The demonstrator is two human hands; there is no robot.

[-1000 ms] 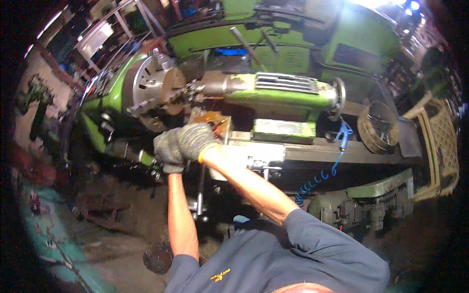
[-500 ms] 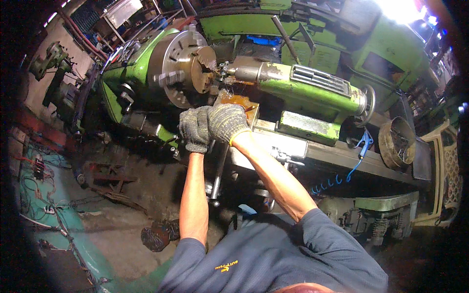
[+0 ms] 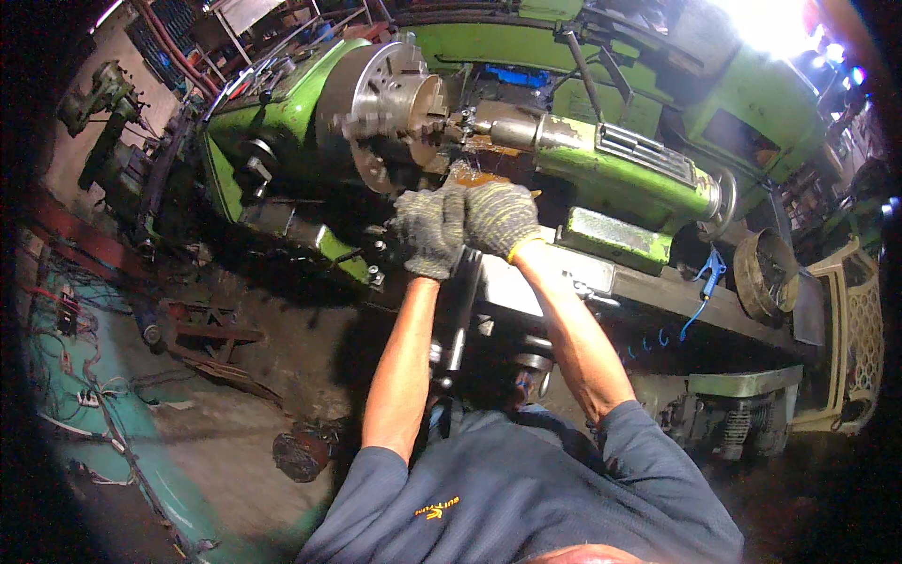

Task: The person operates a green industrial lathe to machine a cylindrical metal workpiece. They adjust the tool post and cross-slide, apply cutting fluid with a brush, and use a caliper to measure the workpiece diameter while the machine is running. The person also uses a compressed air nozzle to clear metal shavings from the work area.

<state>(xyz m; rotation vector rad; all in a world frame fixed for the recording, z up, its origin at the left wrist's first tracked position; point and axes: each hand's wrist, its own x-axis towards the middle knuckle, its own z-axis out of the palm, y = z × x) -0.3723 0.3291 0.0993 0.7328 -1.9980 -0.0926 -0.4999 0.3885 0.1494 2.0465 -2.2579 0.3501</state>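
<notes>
Both my hands wear grey knitted gloves and sit side by side at the lathe's carriage, in front of the chuck. My left hand point(image 3: 427, 233) is closed, fingers curled; whatever it grips is hidden beneath the glove. Touching it, my right hand point(image 3: 503, 219) is closed too, its grip likewise hidden. Beyond them, the large steel chuck point(image 3: 359, 117) has motion-blurred jaws. A round metal workpiece point(image 3: 428, 111) projects from it toward the tailstock point(image 3: 625, 174). Brown, wet-looking metal point(image 3: 486, 177) shows just past my gloves. A dark lever point(image 3: 460, 320) slants down below my hands.
At the tailstock's end is a handwheel point(image 3: 722, 199). A blue air gun point(image 3: 714, 271) hangs on a coiled hose by a round metal pan point(image 3: 766, 273). Cables point(image 3: 89, 399) lie on the floor at left. A machine part with a spring point(image 3: 736, 428) stands at lower right.
The lathe and both my hands appear farther right in the view. My gloves stay together, both closed, at the carriage. The chuck jaws are blurred in both frames.
</notes>
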